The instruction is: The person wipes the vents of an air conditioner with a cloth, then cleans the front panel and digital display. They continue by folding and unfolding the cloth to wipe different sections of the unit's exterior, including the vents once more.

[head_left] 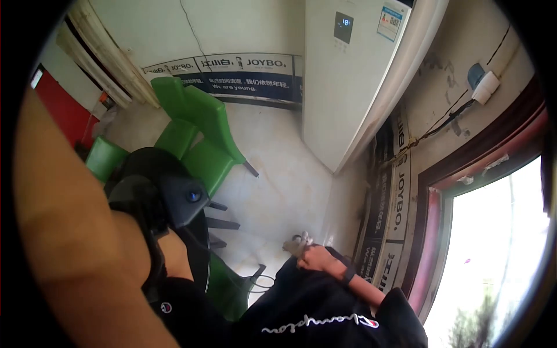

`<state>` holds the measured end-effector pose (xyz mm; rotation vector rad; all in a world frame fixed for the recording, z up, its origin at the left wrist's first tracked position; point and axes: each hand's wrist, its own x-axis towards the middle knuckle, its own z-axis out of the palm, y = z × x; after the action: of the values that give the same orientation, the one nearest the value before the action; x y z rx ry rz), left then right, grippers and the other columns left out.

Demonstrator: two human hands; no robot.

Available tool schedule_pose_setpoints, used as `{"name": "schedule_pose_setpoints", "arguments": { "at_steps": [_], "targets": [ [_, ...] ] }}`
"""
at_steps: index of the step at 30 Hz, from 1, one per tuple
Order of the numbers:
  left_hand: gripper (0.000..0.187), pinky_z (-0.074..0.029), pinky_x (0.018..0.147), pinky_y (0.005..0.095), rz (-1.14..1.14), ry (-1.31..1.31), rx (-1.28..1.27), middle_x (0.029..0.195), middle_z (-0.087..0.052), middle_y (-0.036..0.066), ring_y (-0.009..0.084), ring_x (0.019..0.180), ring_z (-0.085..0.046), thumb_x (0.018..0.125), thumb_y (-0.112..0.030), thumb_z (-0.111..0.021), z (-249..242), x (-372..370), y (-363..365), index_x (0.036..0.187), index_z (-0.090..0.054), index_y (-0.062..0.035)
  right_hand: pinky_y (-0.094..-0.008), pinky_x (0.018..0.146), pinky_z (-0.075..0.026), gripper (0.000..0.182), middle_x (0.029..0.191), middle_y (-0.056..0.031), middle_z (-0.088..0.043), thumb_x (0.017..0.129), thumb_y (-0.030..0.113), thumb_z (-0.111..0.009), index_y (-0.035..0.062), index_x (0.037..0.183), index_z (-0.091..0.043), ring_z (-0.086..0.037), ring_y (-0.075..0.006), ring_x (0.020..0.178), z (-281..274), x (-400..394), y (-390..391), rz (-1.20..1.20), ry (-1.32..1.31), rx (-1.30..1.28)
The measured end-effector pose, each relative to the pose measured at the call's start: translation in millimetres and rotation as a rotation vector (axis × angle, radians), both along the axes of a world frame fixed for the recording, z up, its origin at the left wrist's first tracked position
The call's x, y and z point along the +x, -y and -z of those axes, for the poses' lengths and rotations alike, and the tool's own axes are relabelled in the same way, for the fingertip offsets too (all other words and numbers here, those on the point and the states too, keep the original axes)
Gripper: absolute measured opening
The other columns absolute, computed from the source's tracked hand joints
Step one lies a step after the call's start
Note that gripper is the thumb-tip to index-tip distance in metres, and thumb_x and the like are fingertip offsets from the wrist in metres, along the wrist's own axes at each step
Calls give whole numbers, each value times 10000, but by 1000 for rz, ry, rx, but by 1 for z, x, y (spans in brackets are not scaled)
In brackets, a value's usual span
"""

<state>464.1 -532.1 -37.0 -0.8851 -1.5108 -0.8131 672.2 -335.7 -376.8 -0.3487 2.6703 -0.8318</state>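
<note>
My right hand (316,258) is low in the middle of the head view, in front of my black shirt (313,301), with its fingers curled closed. A small, crumpled grey thing (297,245) that looks like a rag sticks out past the knuckles. A dark band (348,275) circles that wrist. My left arm (69,220) fills the left side, blurred and close to the camera, and its hand is out of view. A black device with a lens (188,196) sits against bare skin beside that arm, on a black strap.
Green chairs (203,116) with dark legs stand to the left on the pale tiled floor (278,174). A tall white appliance (342,87) with a lit display stands ahead. On the right are a red-framed window (487,243) and a wall socket with cables (484,87).
</note>
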Motion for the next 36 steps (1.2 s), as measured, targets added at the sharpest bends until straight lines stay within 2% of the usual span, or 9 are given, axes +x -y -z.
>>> {"name": "schedule_pose_setpoints", "arguments": {
  "at_steps": [14, 18, 21, 24, 28, 29, 33, 35, 36],
  "targets": [
    [739, -463, 1016, 470, 212, -95, 67, 1291, -603, 291, 395, 1169, -612, 812, -323, -718, -23, -135, -173, 1408, -476, 40, -488, 671, -559, 399, 735, -212, -672, 864, 366, -584, 31, 674, -687, -664, -409, 683, -3, -180, -120, -22, -219, -40],
    [736, -464, 1014, 468, 305, -222, 120, 1285, -608, 290, 395, 1164, -616, 809, -320, -719, -70, -180, -234, 1406, -480, 38, -495, 741, -552, 380, 790, -195, -691, 884, 371, -550, 49, 759, -708, -671, -409, 736, -6, -244, -187, 27, -272, 100],
    [734, -465, 1012, 467, 394, -249, 121, 1280, -612, 290, 394, 1160, -619, 808, -317, -720, -104, -208, -277, 1405, -483, 37, -482, 804, -543, 373, 829, -179, -700, 909, 363, -521, 69, 788, -717, -676, -394, 803, -62, -273, -237, 166, -191, -72],
    [731, -466, 1010, 466, 513, -149, 24, 1276, -617, 290, 394, 1156, -622, 806, -314, -721, -112, -233, -313, 1404, -486, 35, -466, 842, -533, 364, 848, -166, -703, 929, 342, -497, 89, 796, -723, -676, -374, 856, -70, -301, -275, 170, -194, -202],
    [434, -465, 1026, 400, 718, 696, -472, 1296, -640, 193, 341, 1183, -626, 929, -133, -648, -20, -261, -364, 1336, -566, -7, -460, 821, -521, 341, 942, -180, -667, 942, 294, -496, 89, 837, -747, -651, -369, 903, -106, -314, -309, 216, -274, -364],
    [398, -478, 1000, 390, 700, 919, -566, 1272, -638, 205, 352, 1181, -617, 980, -219, -618, 21, -272, -372, 1315, -571, -9, -456, 812, -513, 318, 926, -176, -652, 954, 250, -498, 100, 846, -757, -642, -367, 886, -115, -314, -316, 214, -343, -449],
    [469, -493, 842, 503, 547, 1279, -1329, 1084, -654, 276, 454, 962, -632, 1061, -426, -423, 207, -306, -369, 1096, -624, -3, -422, 813, -510, 297, 919, -179, -645, 994, 203, -513, 95, 883, -766, -646, -342, 864, -126, -307, -326, 438, -304, -589],
    [401, -487, 934, 440, 907, 1417, -1226, 1084, -675, 236, 433, 1018, -622, 1079, -331, -372, 238, -294, -376, 1153, -624, -29, -390, 815, -503, 267, 911, -175, -640, 1017, 180, -525, 61, 952, -756, -644, -314, 845, -119, -304, -329, 552, -274, -766],
    [287, -527, 831, 401, 925, 1336, -1128, 972, -689, 191, 337, 879, -671, 1049, -266, -485, 278, -293, -376, 1096, -609, -12, -356, 719, -504, 219, 870, -174, -655, 995, 134, -527, -14, 957, -684, -635, -270, 760, -112, -306, -330, 540, -374, -738]
  ]
}}
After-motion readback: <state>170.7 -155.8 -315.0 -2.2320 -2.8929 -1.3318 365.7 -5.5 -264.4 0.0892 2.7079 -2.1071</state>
